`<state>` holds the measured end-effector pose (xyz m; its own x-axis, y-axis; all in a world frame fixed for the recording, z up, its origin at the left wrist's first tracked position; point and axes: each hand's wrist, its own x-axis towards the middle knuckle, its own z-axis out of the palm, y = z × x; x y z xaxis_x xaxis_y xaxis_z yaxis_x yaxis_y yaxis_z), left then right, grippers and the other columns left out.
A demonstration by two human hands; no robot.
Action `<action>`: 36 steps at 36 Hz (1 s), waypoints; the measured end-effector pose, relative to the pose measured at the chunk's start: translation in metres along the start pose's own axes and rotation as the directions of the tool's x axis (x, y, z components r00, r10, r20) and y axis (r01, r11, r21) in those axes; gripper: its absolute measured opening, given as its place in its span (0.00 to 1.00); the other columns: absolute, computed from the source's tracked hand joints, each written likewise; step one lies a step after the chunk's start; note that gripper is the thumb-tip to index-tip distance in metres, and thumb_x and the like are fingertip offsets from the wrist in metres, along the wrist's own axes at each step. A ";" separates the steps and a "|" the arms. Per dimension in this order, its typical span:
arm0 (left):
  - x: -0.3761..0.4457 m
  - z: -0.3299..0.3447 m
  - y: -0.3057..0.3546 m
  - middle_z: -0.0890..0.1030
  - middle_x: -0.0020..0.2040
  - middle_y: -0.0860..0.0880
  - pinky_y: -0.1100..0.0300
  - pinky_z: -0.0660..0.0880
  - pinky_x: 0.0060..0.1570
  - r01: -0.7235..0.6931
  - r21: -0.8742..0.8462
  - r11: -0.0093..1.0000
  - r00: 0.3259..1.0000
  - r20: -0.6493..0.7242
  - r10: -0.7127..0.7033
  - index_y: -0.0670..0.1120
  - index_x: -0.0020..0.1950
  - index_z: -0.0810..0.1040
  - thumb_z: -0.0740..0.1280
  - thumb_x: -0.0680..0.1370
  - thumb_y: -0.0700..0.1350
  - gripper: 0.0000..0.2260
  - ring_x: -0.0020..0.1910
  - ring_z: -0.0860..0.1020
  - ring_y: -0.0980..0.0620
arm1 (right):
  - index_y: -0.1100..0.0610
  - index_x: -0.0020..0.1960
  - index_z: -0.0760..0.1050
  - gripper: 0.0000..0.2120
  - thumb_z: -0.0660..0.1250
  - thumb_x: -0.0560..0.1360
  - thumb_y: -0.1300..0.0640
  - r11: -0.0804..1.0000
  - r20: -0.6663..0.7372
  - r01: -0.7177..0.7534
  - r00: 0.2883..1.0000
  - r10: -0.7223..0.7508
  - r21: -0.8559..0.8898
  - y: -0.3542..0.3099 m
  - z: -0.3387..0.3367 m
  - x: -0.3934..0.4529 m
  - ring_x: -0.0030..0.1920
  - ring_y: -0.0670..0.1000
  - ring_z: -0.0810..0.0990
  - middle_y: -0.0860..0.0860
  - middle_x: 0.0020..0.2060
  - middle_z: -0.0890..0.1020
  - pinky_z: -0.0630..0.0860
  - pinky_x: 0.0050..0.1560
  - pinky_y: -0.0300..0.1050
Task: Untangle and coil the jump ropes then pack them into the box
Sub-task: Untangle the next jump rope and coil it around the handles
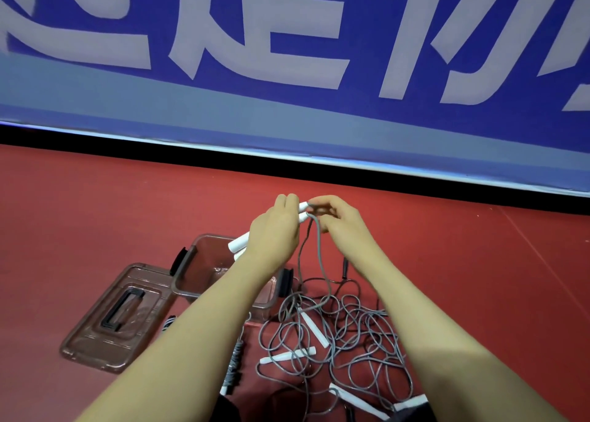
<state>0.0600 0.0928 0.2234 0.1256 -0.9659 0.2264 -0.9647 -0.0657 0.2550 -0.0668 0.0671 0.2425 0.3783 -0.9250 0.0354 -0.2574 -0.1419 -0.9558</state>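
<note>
Left grip point(274, 233) wrapped round two white handles point(238, 242), held up over the box point(204, 271). Right grip point(335, 217) pinching grey cord point(319, 249) just at the handle tips. Cord hanging down into the tangle point(335, 335) on the floor point(95, 214), right of the box; lid point(118, 316) lying left. Judged as untangling, one rope singled out. Next: drawing the cord free of the heap, then winding loops.

Red floor point(479, 278) carries box point(194, 281), lid point(95, 335), tangled jump ropes point(351, 335).
</note>
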 end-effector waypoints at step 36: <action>0.001 -0.019 0.005 0.67 0.26 0.52 0.61 0.62 0.29 0.094 -0.811 0.578 0.969 -0.059 -0.240 0.45 0.31 0.68 0.67 0.73 0.45 0.12 0.28 0.63 0.53 | 0.59 0.44 0.79 0.04 0.66 0.76 0.64 0.993 0.063 0.112 0.992 -0.109 -0.038 0.006 -0.014 0.004 0.39 0.46 0.79 0.51 0.36 0.81 0.75 0.48 0.37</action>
<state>0.0601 0.0967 0.2429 0.3667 -0.9055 0.2136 -0.3580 0.0746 0.9307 -0.0793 0.0576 0.2413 0.4593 -0.8800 0.1211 -0.2470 -0.2575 -0.9342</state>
